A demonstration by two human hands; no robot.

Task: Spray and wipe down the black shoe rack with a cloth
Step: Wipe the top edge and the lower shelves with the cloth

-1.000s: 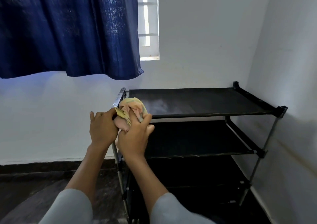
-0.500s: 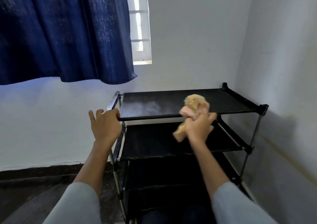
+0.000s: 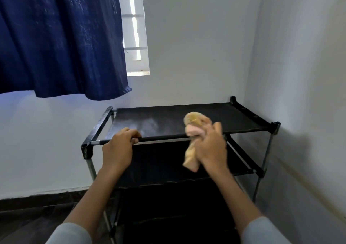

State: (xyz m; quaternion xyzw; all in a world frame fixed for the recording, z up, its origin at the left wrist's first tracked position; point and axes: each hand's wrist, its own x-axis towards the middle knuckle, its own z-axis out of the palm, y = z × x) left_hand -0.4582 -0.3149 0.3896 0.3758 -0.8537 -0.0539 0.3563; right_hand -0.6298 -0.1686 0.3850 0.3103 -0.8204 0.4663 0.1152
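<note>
The black shoe rack [image 3: 187, 124] is standing in the corner under the navy curtain [image 3: 60, 38]. Your left hand [image 3: 118, 148] is curling its fingers [image 3: 133, 133] around the top shelf's front rail. Your right hand [image 3: 209, 148] is gripping the bunched yellow-pink cloth [image 3: 194, 129], pressing it on the top shelf's front edge, blurred.

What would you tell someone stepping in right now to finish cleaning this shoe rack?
Left hand grips the front bar of the shoe rack, steadying it.
Right hand holds the bunched cloth at the top shelf's front edge, right of centre.
Done: can't say for sure; pale streaks show on the top shelf's left part.
Left: the lower shelves and the frame. No spray bottle in view.
</note>
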